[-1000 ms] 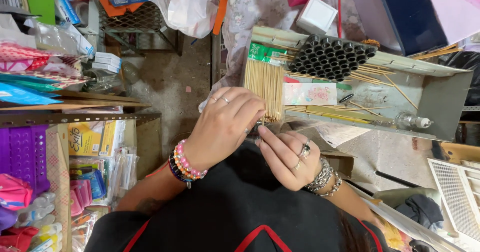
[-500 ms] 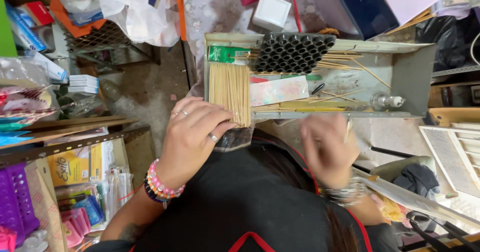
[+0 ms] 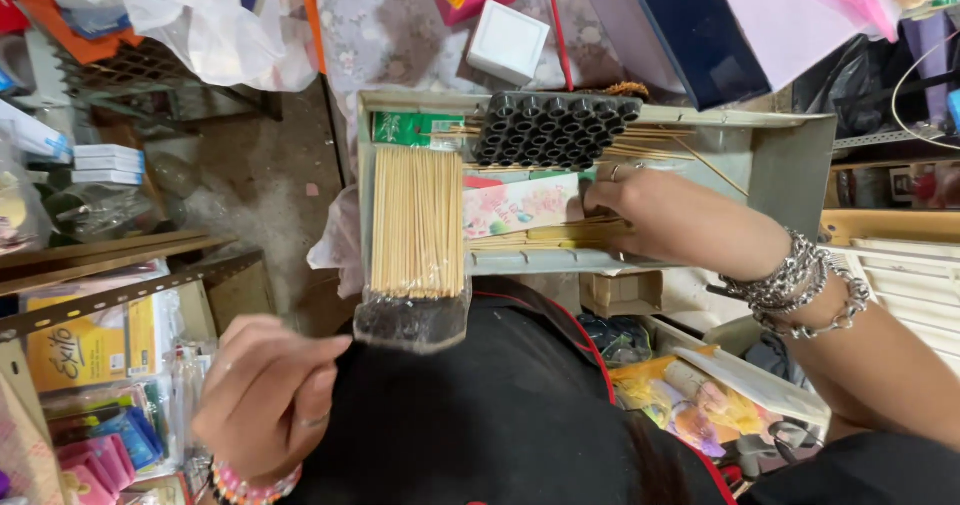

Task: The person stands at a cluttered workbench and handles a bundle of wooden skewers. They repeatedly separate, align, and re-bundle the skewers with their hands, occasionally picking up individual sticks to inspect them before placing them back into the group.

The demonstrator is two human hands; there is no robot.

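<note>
Right hand [image 3: 665,215], centre right of frame: fingertips [image 3: 597,197] bunched together, pressing on the right end of a flat floral-print pink and green paper packet [image 3: 515,205] in the grey metal tray [image 3: 790,160]. Whether they pinch the packet or just touch it, cannot tell. A ring shows on one finger, silver chain bracelets [image 3: 795,285] at the wrist. The packet lies mid-tray, on top of loose thin bamboo sticks [image 3: 560,233].

Left hand [image 3: 265,395], lower left: fingers loosely curled, nothing in them, fingertips against the person's black garment [image 3: 480,415]. Pink bead bracelet [image 3: 250,485] at the wrist, bottom edge.

Clear plastic bag of pale bamboo sticks [image 3: 415,220] lies upright in the frame at the tray's left end, its lower end hanging over the tray's near rim just above the black garment. Green label packet [image 3: 405,127] at the bag's top. Black block of bundled plastic tubes [image 3: 550,125], open ends facing up, at the tray's upper middle. White square box [image 3: 508,40] above the tray. White plastic bag [image 3: 210,25] upper left. Yellow carton [image 3: 85,340] on the shelf at left.
</note>
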